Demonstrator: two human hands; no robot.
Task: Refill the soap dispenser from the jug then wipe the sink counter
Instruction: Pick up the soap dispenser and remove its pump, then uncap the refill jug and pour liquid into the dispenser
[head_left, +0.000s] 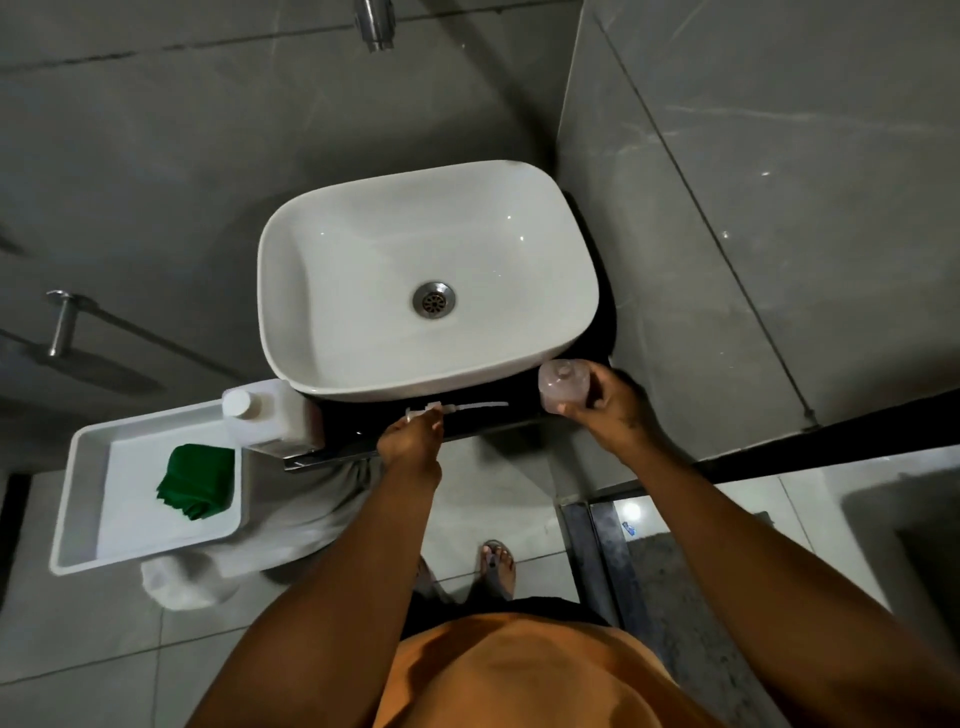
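Soap dispenser bottle (564, 385) gripped in right hand (608, 402) at sink's (322, 249) front-right corner. Left hand (410, 441) pinches pump head (452, 408) over dark bench (519, 410). Jug (270, 413) capped beside tray (83, 499) with green cloth (197, 488).

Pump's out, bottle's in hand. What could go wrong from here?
1. The right hand holds the open bottle tilted near the counter's front edge; leftover soap may spill.
2. The pump, in the left hand, could drip from its tube onto the dark counter.
3. The jug is still capped and both hands are full, so something must be set down before pouring.
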